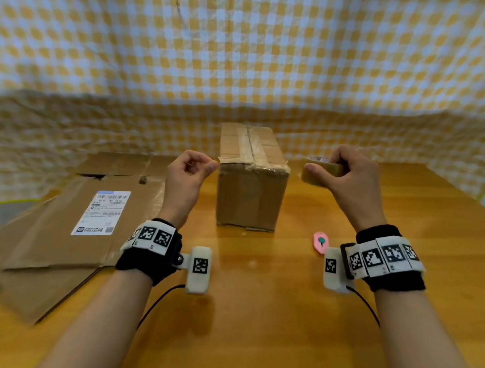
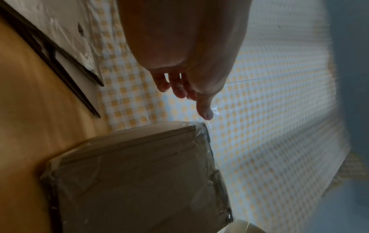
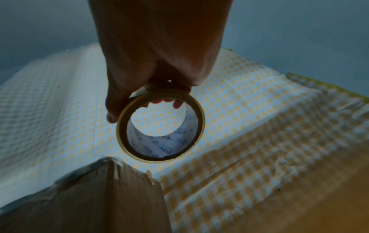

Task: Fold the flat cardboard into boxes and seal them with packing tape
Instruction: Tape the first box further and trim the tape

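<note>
At the centre of the orange-brown wooden worktop (image 1: 258, 309) stands a closed brown cardboard box (image 1: 250, 195), its top seam covered by a strip of clear packing tape that runs from the near edge to the far edge and wrinkles down over the near top corner. The box is longer than it is wide: its long axis runs away from the person, with one short end face turned toward the near side. More clear film wraps its edges in the left wrist view.

Right of the box, raised above the worktop, the right hand (image 1: 350, 174) grips a roll of tan packing tape (image 1: 321, 172); the thumb lies on the outer band and the fingers (image 3: 177, 103) curl into the core, whose printed white inside shows in the right wrist view. The ring's open face points back along the hand at that wrist camera.

Left of the box, the left hand (image 1: 189, 176) hovers with curled fingers, thumb and forefinger near each other by the box's near top corner. A small clear scrap clings at the thumb tip in the left wrist view; whether it is pinched cannot be told.

Flat brown cardboard sheets (image 1: 52, 239) lie at the left, the top one bearing a white shipping label (image 1: 101, 212). A small pink cutter (image 1: 320, 242) lies near the right wrist.
</note>
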Demonstrator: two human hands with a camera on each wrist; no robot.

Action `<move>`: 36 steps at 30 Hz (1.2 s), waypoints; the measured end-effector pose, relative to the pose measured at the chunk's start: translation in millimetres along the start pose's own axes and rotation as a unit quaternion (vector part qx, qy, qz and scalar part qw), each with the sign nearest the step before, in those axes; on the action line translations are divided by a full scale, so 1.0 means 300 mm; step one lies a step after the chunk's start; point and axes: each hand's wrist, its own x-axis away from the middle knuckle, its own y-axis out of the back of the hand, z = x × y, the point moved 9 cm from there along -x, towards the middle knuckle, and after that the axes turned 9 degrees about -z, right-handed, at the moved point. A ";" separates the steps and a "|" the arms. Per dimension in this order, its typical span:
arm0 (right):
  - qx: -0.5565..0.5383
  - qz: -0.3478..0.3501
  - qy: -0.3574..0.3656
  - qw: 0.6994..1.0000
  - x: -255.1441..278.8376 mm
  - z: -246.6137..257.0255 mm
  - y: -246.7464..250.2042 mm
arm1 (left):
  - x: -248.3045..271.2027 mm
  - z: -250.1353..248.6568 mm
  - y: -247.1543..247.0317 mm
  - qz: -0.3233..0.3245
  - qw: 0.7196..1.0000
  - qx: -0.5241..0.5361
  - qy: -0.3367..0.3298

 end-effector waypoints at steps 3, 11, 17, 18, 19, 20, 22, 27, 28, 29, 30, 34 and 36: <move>0.012 0.002 0.002 1.000 -0.014 -0.006 -0.015 | -0.021 0.028 -0.016 0.006 1.000 -0.002 0.014; 0.023 0.023 -0.022 0.999 -0.058 -0.047 -0.072 | -0.061 0.134 -0.071 0.069 0.988 -0.033 0.138; 0.024 0.044 -0.042 0.998 -0.070 -0.067 -0.119 | -0.085 0.130 -0.128 0.078 0.989 -0.048 0.116; 0.024 0.045 -0.041 0.998 -0.071 -0.065 -0.123 | -0.083 0.132 -0.139 0.085 0.988 -0.051 0.118; 0.023 0.047 -0.040 0.998 -0.072 -0.064 -0.127 | -0.079 0.140 -0.151 0.097 0.985 -0.064 0.124; 0.023 0.051 -0.039 0.998 -0.073 -0.063 -0.131 | -0.075 0.152 -0.163 0.113 0.981 -0.092 0.129; 0.028 0.056 -0.038 0.997 -0.075 -0.063 -0.136 | -0.077 0.171 -0.175 0.130 0.969 -0.174 0.116; 0.042 0.061 -0.042 0.996 -0.080 -0.061 -0.137 | -0.052 -0.086 -0.127 0.012 0.966 -0.126 -0.227; 0.044 0.062 -0.041 0.996 -0.080 -0.061 -0.137 | -0.026 -0.127 -0.148 0.041 0.948 -0.119 -0.291; 0.047 0.064 -0.040 0.996 -0.080 -0.059 -0.138 | -0.006 -0.140 -0.182 0.085 0.929 -0.132 -0.336; 0.050 0.065 -0.039 0.996 -0.080 -0.057 -0.138 | 0.007 -0.136 -0.218 0.129 0.911 -0.155 -0.359; 0.044 0.063 -0.038 0.996 -0.077 -0.055 -0.137 | 0.016 -0.053 -0.278 0.181 0.897 -0.191 -0.356; 0.038 0.063 -0.038 0.997 -0.074 -0.055 -0.139 | 0.008 -0.039 -0.272 0.157 0.902 -0.178 -0.360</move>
